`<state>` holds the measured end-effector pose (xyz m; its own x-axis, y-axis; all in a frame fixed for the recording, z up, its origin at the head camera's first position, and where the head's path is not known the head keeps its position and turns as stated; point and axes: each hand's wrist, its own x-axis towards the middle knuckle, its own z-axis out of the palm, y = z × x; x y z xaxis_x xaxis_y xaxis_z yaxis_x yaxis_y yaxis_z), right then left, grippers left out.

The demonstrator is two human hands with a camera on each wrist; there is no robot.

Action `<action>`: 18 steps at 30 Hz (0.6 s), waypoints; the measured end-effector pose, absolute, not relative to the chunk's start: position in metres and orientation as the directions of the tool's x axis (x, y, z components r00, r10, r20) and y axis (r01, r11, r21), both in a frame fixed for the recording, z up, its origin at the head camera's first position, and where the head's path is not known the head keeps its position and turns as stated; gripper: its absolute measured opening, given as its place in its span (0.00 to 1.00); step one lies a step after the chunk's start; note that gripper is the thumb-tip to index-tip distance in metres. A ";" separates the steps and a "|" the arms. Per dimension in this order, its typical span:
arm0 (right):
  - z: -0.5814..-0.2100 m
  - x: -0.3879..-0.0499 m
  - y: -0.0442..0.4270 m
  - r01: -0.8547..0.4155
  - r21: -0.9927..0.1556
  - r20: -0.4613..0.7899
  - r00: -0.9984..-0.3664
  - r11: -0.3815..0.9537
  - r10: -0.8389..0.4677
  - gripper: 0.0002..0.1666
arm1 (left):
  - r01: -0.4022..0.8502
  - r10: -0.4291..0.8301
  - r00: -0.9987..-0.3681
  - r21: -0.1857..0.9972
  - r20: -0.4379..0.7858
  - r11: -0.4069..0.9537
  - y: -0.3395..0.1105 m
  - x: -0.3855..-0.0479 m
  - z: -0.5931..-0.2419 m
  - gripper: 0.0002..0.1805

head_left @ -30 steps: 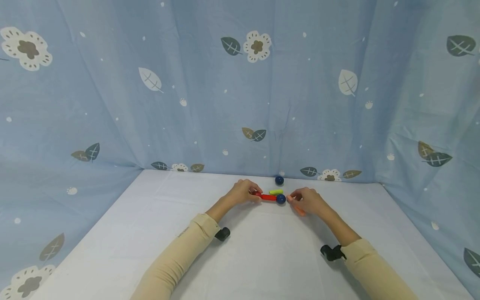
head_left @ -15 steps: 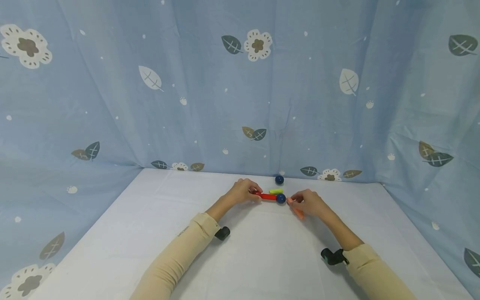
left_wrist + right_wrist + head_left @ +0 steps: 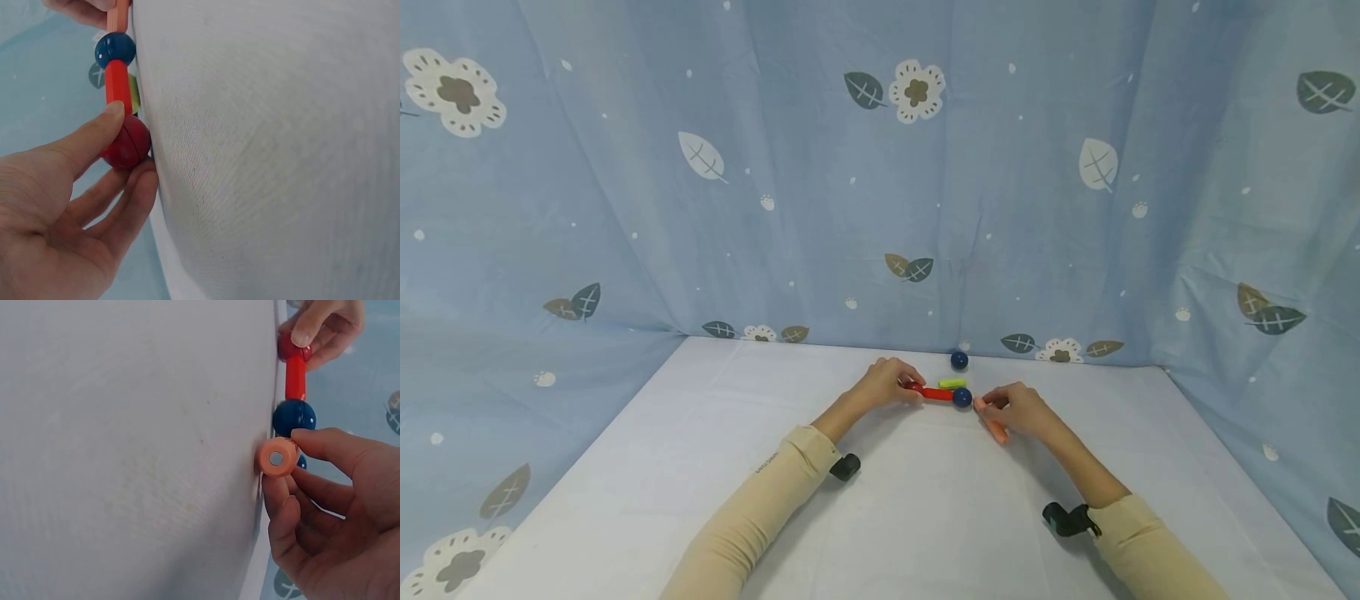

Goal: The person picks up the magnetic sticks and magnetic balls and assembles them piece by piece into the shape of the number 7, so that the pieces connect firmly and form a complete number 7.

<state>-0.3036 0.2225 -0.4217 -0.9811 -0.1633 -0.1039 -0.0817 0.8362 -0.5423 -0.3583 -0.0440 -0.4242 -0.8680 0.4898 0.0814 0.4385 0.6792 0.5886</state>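
Observation:
My left hand (image 3: pixel 69 212) pinches a dark red ball (image 3: pixel 128 144) between thumb and fingers. A red rod (image 3: pixel 937 394) joins that ball to a blue ball (image 3: pixel 962 397) at its right end. My right hand (image 3: pixel 1024 410) grips an orange rod (image 3: pixel 992 422) near its far end; the rod slants toward the front right, its far end close beside the blue ball. In the right wrist view the orange rod (image 3: pixel 277 457) shows a round end with a grey metal disc. Whether it touches the blue ball is hard to tell.
A short yellow-green rod (image 3: pixel 952 383) lies just behind the red rod. Farther back, a second blue ball (image 3: pixel 958 360) sits near the rear edge of the white table (image 3: pixel 895 517). A patterned blue curtain (image 3: pixel 820 208) hangs behind.
My right hand has lowered slightly, and the near end of the orange rod has swung toward the front of the table. My left hand and the red rod have stayed in place.

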 end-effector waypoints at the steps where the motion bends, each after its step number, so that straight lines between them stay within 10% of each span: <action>1: -0.422 -0.303 0.223 -0.077 -0.544 -0.108 -0.981 0.835 -0.161 0.23 | 0.437 0.489 -0.868 0.591 0.081 0.678 -0.044 -0.358 -0.424 0.16; 18: -0.421 -0.298 0.220 -0.025 -0.593 -0.150 -0.978 0.805 -0.142 0.24 | 0.437 0.492 -0.868 0.585 0.073 0.684 -0.044 -0.359 -0.424 0.17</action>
<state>-0.2977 0.2197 -0.4211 -0.9784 -0.1416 -0.1505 -0.0254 0.8051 -0.5926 -0.3594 -0.0442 -0.4244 -0.8678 0.4916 0.0733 0.4367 0.6838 0.5846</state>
